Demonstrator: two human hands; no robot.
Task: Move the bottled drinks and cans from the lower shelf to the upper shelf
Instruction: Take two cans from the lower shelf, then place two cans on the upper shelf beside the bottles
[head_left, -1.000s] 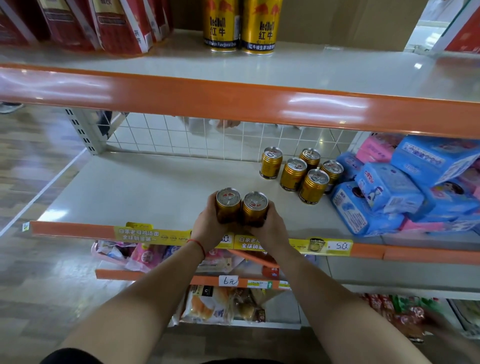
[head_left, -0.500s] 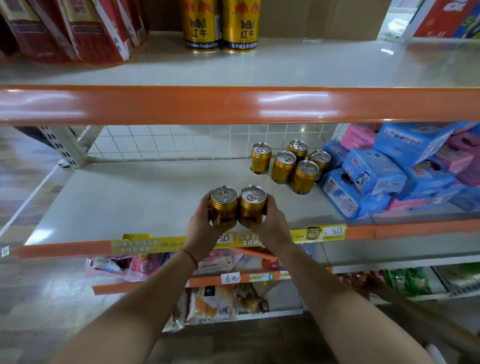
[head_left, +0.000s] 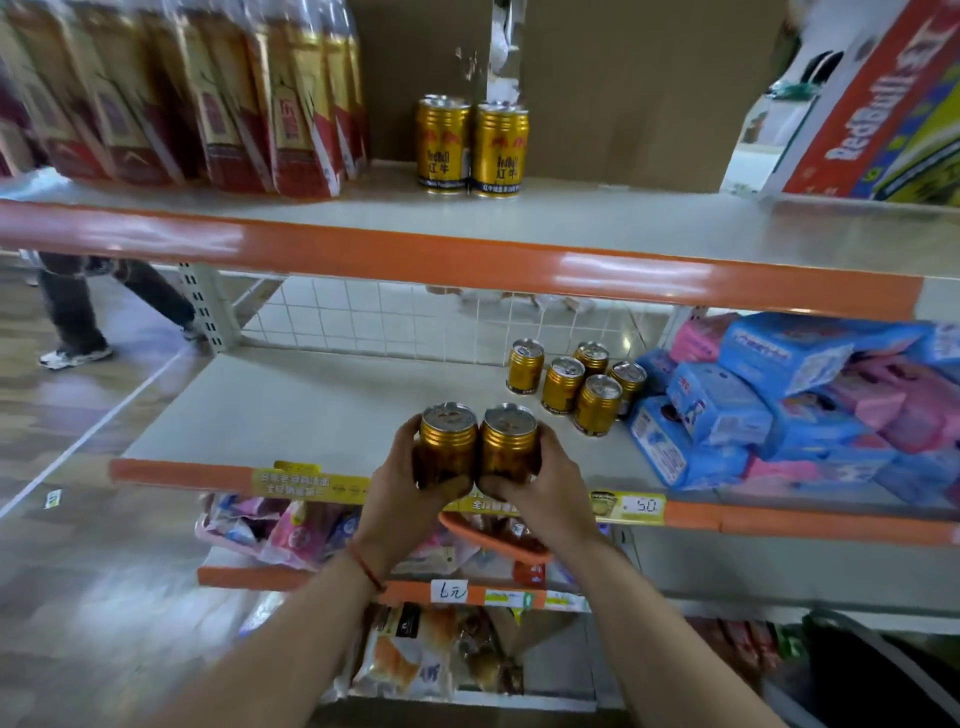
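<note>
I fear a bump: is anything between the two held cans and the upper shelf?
Only the orange front lip of the upper shelf crosses above the held cans; they likely must swing out around it. Right of the standing cans that shelf is bare.

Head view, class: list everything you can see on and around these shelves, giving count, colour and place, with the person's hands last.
upper-shelf cans: two, gold, mid upper shelf
red packs: several, red and gold, upper shelf left
Red Bull carton: one, red and white, upper shelf right
lower-shelf cans: five, gold, clustered back right of lower shelf
soft packs: a pile, blue and pink, lower shelf right
held cans: two, gold, side by side above lower shelf's front
snack packets: several, mixed colours, beneath lower shelf
left hand: grips left held can
right hand: grips right held can
</note>
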